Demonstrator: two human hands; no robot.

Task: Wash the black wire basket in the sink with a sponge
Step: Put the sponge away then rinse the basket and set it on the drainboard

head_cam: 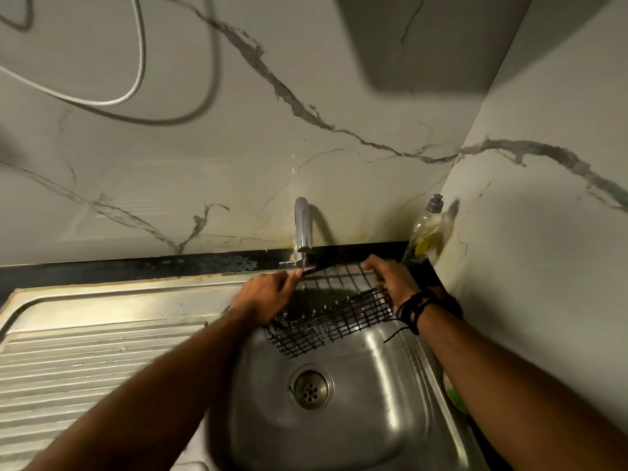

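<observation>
Black wire basket (326,314), square-meshed, tilted over sink (384,419).

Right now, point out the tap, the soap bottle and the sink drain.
tap (301,229): head view, on its upright spout.
soap bottle (424,232): head view, on its clear body.
sink drain (310,386): head view, on the metal strainer.

I can read no text, brand or number anywhere. The bottle (425,232) by the wall carries a yellow label, but its print is too blurred for me to make out.
</observation>
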